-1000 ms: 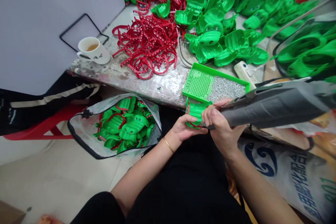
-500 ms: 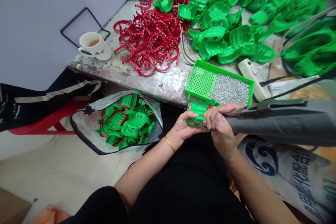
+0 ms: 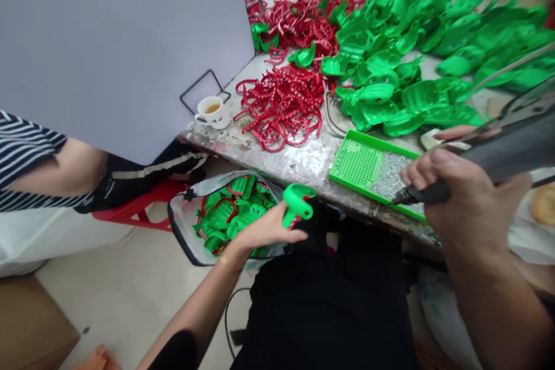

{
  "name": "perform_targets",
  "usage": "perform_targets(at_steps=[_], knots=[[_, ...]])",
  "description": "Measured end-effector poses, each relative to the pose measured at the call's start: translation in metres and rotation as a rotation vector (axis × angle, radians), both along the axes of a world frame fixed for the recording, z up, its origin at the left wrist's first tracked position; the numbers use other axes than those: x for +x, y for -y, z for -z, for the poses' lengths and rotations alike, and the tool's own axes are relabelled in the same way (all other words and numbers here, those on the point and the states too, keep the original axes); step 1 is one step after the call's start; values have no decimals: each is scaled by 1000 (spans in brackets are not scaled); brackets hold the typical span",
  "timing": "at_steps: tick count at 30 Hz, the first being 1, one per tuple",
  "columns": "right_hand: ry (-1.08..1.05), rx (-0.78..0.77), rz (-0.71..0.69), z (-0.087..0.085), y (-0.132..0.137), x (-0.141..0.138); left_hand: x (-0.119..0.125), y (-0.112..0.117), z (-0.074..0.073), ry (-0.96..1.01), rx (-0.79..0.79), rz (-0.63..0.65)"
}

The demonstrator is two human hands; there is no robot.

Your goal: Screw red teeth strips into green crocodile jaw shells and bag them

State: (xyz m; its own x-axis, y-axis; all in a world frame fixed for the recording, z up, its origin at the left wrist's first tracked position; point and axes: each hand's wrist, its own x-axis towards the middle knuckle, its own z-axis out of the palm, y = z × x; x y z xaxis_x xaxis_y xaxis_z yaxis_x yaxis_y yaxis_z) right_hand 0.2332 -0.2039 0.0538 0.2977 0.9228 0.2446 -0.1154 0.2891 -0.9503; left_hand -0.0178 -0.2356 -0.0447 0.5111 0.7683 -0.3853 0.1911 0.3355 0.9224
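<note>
My left hand (image 3: 269, 231) holds a green plastic dental-tray-shaped piece (image 3: 298, 202) with a red rim, out over the clear plastic bag (image 3: 182, 225). My right hand (image 3: 463, 196) grips a dark grey handheld tool (image 3: 498, 153), its thin metal tip (image 3: 399, 199) just above the edge of a green perforated tray (image 3: 358, 165). Fine silver studs (image 3: 390, 176) fill part of that tray, and my right fingers partly hide its near corner. The bag holds several green pieces with red rims (image 3: 221, 214).
A foil-covered table (image 3: 299, 159) carries heaps of red perforated strips (image 3: 281, 107) and green trays (image 3: 399, 81), plus a white mug (image 3: 212, 113). A person's striped sleeve (image 3: 26, 165) and a red stool (image 3: 139, 212) are at left, behind a grey panel (image 3: 108, 52).
The view has swung left. My hands have separated: the left carries the green piece leftward over the bag, and the right brings the tool over the studded tray. A striped-sleeved arm has appeared.
</note>
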Motion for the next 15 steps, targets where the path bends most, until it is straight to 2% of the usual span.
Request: perform_targets(at_steps=[2, 4, 6, 7, 8, 10, 12, 15], knots=[[-4, 56, 19, -5, -10, 12, -45, 5, -2, -317, 166, 25], [57, 52, 69, -6, -16, 22, -81, 10, 6, -622, 222, -3], [141, 7, 144, -5, -19, 31, -100, 9, 14, -797, 254, -11], [167, -8, 178, -4, -20, 35, -102, 5, 16, -827, 300, -33], [178, -17, 200, -2, -20, 39, -98, -1, 14, -818, 356, -53], [167, 2, 223, 1, -21, 45, -75, -20, 3, -694, 486, -80], [154, 42, 248, 5, -23, 51, -35, -50, -17, -469, 575, -42], [162, 62, 291, 11, -28, 61, 42, -114, -48, -179, 755, 53]])
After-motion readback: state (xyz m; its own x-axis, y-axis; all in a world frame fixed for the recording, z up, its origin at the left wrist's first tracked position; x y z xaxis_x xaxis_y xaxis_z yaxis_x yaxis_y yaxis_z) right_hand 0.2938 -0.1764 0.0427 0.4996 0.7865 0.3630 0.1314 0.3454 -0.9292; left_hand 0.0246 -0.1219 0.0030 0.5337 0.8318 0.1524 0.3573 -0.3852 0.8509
